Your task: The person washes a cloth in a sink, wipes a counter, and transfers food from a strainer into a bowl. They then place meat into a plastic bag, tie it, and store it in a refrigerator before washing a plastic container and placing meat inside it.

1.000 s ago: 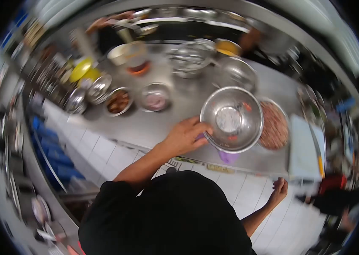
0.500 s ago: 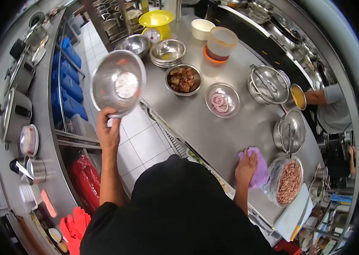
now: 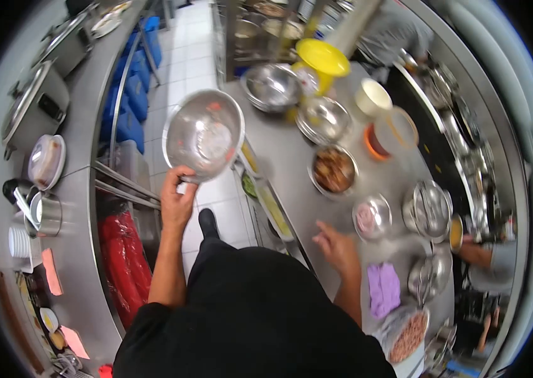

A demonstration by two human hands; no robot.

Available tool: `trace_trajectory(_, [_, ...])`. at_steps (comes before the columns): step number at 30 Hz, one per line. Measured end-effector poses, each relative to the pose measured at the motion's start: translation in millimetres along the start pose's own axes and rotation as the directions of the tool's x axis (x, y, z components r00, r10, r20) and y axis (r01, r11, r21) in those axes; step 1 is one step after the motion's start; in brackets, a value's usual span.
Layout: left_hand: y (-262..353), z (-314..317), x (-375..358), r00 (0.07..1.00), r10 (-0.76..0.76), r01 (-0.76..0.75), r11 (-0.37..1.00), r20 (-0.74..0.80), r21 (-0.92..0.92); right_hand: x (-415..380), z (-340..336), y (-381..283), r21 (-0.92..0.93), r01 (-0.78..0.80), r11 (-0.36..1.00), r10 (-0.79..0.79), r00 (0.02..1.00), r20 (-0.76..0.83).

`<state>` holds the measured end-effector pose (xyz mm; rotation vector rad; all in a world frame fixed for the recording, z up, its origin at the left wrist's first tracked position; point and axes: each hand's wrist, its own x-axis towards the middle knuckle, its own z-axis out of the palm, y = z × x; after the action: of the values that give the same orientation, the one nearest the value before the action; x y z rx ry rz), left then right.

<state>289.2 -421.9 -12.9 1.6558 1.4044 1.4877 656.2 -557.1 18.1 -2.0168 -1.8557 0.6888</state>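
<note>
My left hand [image 3: 178, 200] grips the rim of a steel mixing bowl [image 3: 181, 148], tilted with its inside facing me and holding orange-red specks or reflections. It hangs over the floor between the two counters. My right hand [image 3: 339, 249] is above the steel table, empty, fingers partly stretched and slightly blurred. A folded purple cloth [image 3: 383, 290] lies on the table below and right of it. Nearest its fingers on the far side are a bowl of sliced onion [image 3: 367, 219] and a bowl of browned meat chunks [image 3: 333, 170].
Stacked steel bowls [image 3: 323, 120], a yellow scale [image 3: 323, 58], a white tub [image 3: 373, 97] and a clear container [image 3: 396, 132] stand farther back. A plastic-lined bowl of minced meat [image 3: 409, 337] is at the near right. Another person's arm [image 3: 475, 253] reaches in at the right.
My right hand has let go of the purple cloth and moved away from it across the table. The view has turned; my left hand still holds the bowl up.
</note>
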Motion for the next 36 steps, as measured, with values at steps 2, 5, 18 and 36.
trace_trajectory(2, [-14, -19, 19, 0.999, -0.039, 0.038, 0.999, 0.002, 0.034, 31, 25, -41, 0.141, -0.030, 0.990, 0.011, 0.991, 0.134])
trace_trajectory(5, [-42, -51, 54, 0.980, -0.193, 0.197, 0.973, 0.041, -0.120, 89, 54, -101, 0.202, 0.029, 0.979, -0.073, 0.974, 0.216])
trace_trajectory(18, [-110, -165, 207, 0.921, -0.380, 0.386, 0.921, 0.090, -0.055, 321, 89, -258, 0.145, 0.199, 0.969, -0.225, 0.955, 0.194])
trace_trajectory(36, [-271, -119, 600, 0.955, -0.290, 0.289, 0.957, 0.059, 0.033, 562, 4, -254, 0.282, 0.344, 0.896, -0.006, 0.643, -0.766])
